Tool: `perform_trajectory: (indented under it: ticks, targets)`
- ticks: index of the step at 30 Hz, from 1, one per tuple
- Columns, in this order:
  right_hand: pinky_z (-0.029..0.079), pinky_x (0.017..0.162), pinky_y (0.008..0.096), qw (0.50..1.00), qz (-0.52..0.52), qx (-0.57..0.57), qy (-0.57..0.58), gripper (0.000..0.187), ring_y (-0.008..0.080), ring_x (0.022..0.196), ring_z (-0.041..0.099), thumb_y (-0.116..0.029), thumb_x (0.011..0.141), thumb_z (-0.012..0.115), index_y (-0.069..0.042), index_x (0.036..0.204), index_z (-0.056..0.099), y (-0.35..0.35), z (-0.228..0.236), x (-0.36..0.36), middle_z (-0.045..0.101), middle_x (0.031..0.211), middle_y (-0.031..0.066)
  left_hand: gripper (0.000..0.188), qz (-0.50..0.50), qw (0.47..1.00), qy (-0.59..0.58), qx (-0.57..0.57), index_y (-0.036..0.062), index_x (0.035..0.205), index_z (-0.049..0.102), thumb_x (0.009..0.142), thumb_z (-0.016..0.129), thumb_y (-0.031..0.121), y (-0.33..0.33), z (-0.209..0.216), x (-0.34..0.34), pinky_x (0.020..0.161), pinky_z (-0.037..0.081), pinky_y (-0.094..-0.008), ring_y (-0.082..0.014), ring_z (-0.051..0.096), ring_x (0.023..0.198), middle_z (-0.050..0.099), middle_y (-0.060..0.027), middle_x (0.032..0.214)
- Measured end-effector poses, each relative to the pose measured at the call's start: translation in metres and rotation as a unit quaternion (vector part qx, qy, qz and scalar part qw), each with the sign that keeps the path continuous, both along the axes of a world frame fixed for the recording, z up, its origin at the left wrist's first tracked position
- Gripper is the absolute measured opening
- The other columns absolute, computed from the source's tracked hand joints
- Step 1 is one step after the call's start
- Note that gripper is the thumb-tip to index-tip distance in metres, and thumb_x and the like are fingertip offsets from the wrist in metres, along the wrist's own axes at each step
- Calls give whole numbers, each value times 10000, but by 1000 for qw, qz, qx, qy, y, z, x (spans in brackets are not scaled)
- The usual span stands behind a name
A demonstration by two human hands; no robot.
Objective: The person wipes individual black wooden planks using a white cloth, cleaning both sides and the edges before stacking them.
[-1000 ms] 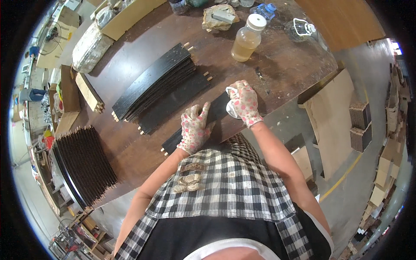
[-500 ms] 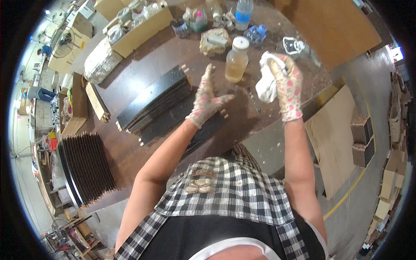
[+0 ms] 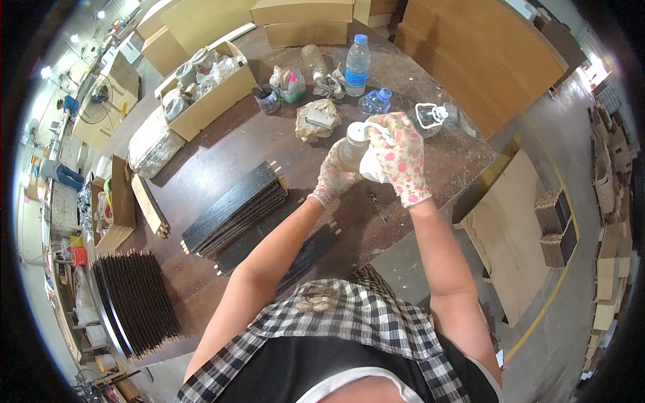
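Note:
Both my hands wear white gloves with a pink floral print. My left hand (image 3: 334, 178) wraps around a clear plastic bottle (image 3: 351, 152) with a white cap, over the right part of the table. In my right hand (image 3: 402, 158) is a white cloth (image 3: 373, 164), pressed against the bottle's side near the cap. Part of the bottle is hidden by the fingers and cloth. Left of my left hand lies a stack of black boards (image 3: 235, 208) with pale wooden dowels at their ends.
Behind the hands stand a blue-labelled water bottle (image 3: 357, 67), a blue-capped bottle (image 3: 375, 101) and a stone-like lump (image 3: 318, 121). A cardboard box of wrapped items (image 3: 208, 87) sits at the far left. More black slats (image 3: 134, 302) stand at the table's left end.
My left hand has taken hold of the white-capped bottle. My right hand has moved left with the cloth and now holds it against the bottle. The view has tilted up slightly.

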State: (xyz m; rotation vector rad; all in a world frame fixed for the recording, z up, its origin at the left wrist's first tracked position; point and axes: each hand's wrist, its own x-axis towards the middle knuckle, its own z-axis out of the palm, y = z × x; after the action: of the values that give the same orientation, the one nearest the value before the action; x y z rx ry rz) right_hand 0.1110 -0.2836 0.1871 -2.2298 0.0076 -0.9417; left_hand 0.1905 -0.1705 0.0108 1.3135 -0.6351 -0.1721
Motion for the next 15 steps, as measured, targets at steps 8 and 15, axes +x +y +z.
perform_trajectory:
  ticks: [8, 15]
  targets:
    - [491, 839, 374, 997, -32, -33, 63, 154, 285, 977, 608, -133, 863, 624, -11, 952, 654, -23, -3, -29, 631, 988, 134, 626, 60, 949, -219, 219, 84, 1193, 523, 620, 776, 77, 16, 55, -20, 880, 479, -418, -347, 575, 1021, 565, -125, 1121]
    - [506, 761, 266, 857, -50, 510, 46, 131, 137, 853, 622, -80, 903, 618, -11, 1014, 638, -20, -56, -79, 643, 956, 47, 581, 49, 805, -382, 452, 113, 1159, 570, 623, 785, 175, 39, 97, -30, 871, 445, -438, -306, 569, 1021, 602, -91, 1094]
